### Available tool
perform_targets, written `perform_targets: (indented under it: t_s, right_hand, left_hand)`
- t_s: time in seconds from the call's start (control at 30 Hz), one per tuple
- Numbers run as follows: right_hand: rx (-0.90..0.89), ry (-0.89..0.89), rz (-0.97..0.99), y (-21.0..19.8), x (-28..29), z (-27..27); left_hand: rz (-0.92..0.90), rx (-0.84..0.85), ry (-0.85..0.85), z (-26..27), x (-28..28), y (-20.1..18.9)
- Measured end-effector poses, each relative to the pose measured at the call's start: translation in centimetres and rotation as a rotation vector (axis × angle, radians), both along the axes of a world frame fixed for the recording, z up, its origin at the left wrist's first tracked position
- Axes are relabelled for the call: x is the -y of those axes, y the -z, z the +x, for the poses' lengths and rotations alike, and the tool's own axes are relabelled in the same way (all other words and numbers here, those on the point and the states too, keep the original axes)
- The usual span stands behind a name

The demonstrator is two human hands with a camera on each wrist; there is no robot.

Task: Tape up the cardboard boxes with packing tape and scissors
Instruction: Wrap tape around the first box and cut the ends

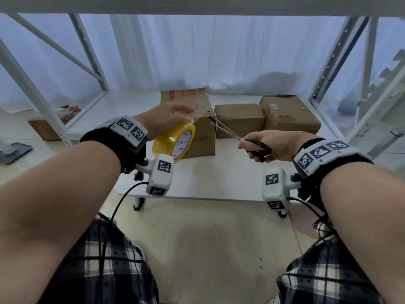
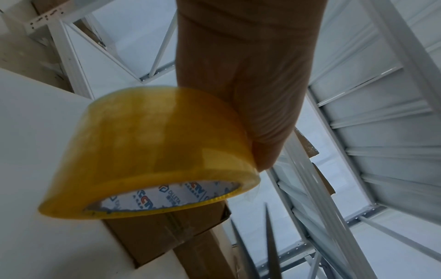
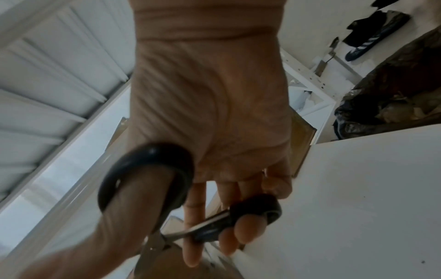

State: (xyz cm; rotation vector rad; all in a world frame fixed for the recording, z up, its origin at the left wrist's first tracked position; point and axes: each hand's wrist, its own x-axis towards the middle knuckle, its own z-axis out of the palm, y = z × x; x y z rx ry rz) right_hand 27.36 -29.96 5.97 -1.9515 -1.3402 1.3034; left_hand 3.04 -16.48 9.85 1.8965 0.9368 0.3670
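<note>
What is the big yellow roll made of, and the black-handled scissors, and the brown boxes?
The yellow tape roll looks like glossy, see-through plastic film wound on a printed white core, probably card. The black-handled scissors seem to have shiny metal blades and smooth black loops, likely plastic. The brown boxes look like matte cardboard, with creased, scuffed faces.

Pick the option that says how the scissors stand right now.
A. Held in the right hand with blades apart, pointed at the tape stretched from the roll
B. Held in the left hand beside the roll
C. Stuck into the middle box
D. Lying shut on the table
A: the right hand has thumb and fingers through the black loops of the scissors, whose blades are spread toward the tape pulled off the yellow roll held in the left hand.
</note>
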Motion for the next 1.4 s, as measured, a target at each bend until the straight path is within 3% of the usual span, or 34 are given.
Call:
perform_targets:
  t_s: [0.67,1.4]
  right_hand:
    - [0.021,-0.063,0.194,-0.6,-2.0,-3.8]
    - [0.018,-0.09,0.215,-0.8,-2.0,-3.6]
  left_hand:
    - [0.038,-0.101,0.091,1.1,0.1,0.9]
    - [-0.011,-0.119,0.1,0.9,0.3,0.8]
